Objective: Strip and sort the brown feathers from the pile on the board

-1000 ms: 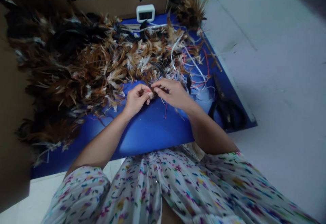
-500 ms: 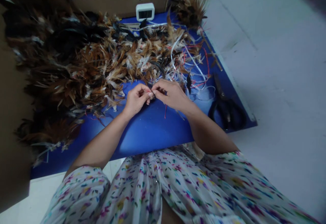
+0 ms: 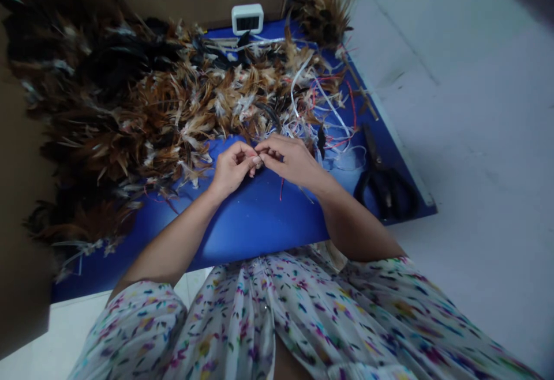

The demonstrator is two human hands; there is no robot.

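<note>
My left hand (image 3: 234, 168) and my right hand (image 3: 291, 160) meet fingertip to fingertip over the blue table top (image 3: 259, 218). Both are closed in a pinch. Whatever lies between the fingers is too small and too covered to name. Just beyond the hands spreads a big heap of brown, black and white feathers (image 3: 168, 103), many tied in small bunches. A short red string (image 3: 281, 190) shows below my right hand. White and red strings (image 3: 331, 103) lie tangled past my right hand.
Black-handled scissors (image 3: 385, 187) rest at the table's right edge. A white digital timer (image 3: 247, 20) stands before a cardboard box (image 3: 208, 8) at the back. Another feather bundle (image 3: 324, 14) sits at the far right corner. A brown panel (image 3: 21, 224) borders the left side.
My right fingertips have shifted very slightly at the pinch. The left hand, the feathers and the strings stay where they were.
</note>
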